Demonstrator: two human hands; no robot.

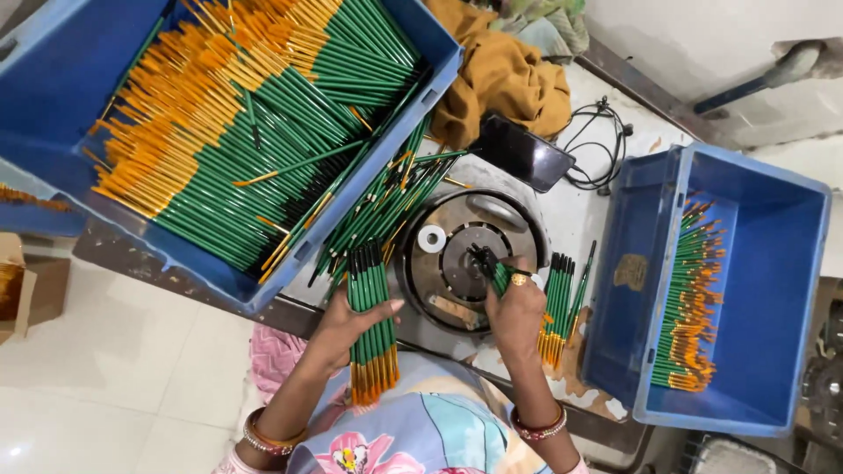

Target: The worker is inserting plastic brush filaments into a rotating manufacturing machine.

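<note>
The left hand (347,323) is closed around a bundle (372,326) of green brushes with orange ends, gripped at its middle, the orange ends toward the person's body; the right hand (516,309), ring on 1 finger, pinches a few green brushes (499,274) and presses their dark tips onto the round metal machine (470,254) on the table (580,211); just right of that hand a small pile (558,307) of brushes lies on the table; a loose heap (378,206) lies between machine and left bin; the right bin (773,263), blue, holds 1 row of brushes; the left bin (53,70), blue, is packed with them; beyond lie a phone (520,151), cables (597,145) and a mustard cloth (500,79).
</note>
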